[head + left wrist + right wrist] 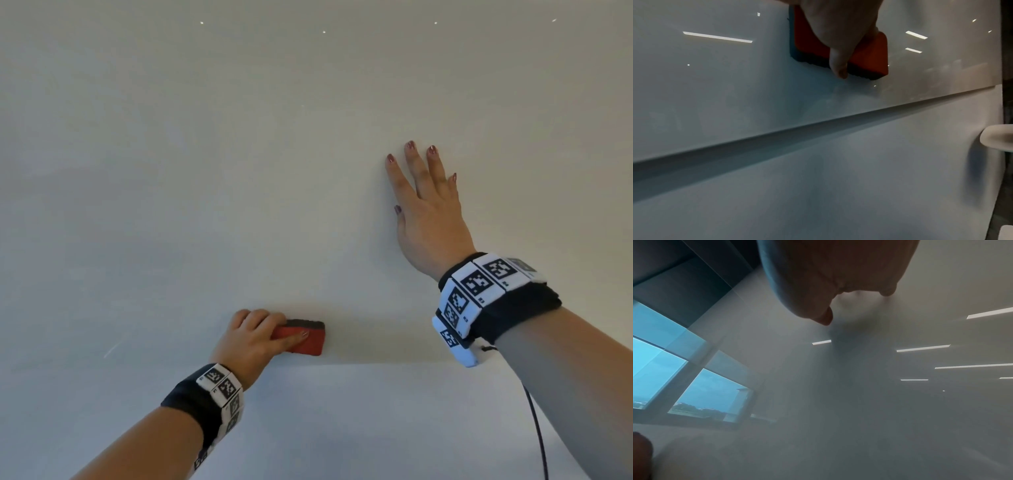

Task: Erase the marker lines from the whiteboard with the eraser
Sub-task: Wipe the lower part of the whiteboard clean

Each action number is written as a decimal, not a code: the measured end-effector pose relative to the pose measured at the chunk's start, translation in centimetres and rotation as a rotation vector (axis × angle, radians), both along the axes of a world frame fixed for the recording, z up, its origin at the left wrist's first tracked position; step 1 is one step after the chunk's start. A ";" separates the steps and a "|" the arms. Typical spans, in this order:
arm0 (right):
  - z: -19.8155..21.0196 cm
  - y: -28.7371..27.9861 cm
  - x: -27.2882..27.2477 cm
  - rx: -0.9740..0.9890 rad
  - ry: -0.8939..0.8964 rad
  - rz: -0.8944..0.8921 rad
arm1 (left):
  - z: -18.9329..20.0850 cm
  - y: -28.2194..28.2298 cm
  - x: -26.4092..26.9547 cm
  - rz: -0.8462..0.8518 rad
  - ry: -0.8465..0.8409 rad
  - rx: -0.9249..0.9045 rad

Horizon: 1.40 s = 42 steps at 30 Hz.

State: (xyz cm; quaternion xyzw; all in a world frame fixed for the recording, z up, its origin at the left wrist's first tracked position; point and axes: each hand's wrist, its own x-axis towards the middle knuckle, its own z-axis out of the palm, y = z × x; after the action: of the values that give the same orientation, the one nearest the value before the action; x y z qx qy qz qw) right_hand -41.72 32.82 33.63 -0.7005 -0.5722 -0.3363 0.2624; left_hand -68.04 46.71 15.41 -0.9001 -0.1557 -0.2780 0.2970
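The whiteboard (239, 171) fills the head view, glossy and white, and I see no marker lines on it. My left hand (253, 339) grips a red eraser (305, 341) with a dark felt pad and holds the pad against the board just above its lower edge. In the left wrist view the eraser (867, 53) lies flat on the board with my thumb (838, 65) curled over its side. My right hand (424, 209) lies flat on the board higher up and to the right, fingers straight and spread. The right wrist view shows that palm (828, 272) against the board.
The board's lower edge (818, 123) runs as a shadowed step just below the eraser, with plain white wall (342, 428) under it. A black cable (537, 428) hangs from my right wristband. Windows (663, 369) and ceiling lights reflect in the board.
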 end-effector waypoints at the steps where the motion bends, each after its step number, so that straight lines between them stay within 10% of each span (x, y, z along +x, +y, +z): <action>1: 0.0 0.0 0.0 -0.002 0.003 -0.002 | 0.2 0.3 -0.4 -0.004 0.012 0.014; 21: -0.6 0.6 -0.4 0.052 0.036 -0.038 | 20.7 1.9 -0.6 0.094 -0.839 -0.161; 42: 0.1 -0.5 -1.4 -0.052 0.090 -0.078 | 9.0 -0.6 0.2 -0.028 -0.250 -0.106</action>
State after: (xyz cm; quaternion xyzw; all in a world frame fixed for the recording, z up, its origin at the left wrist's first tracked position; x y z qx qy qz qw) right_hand -43.08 32.32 33.77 -0.7434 -0.5405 -0.2994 0.2562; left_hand -67.84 46.12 24.39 -0.8750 -0.1937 -0.3834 0.2233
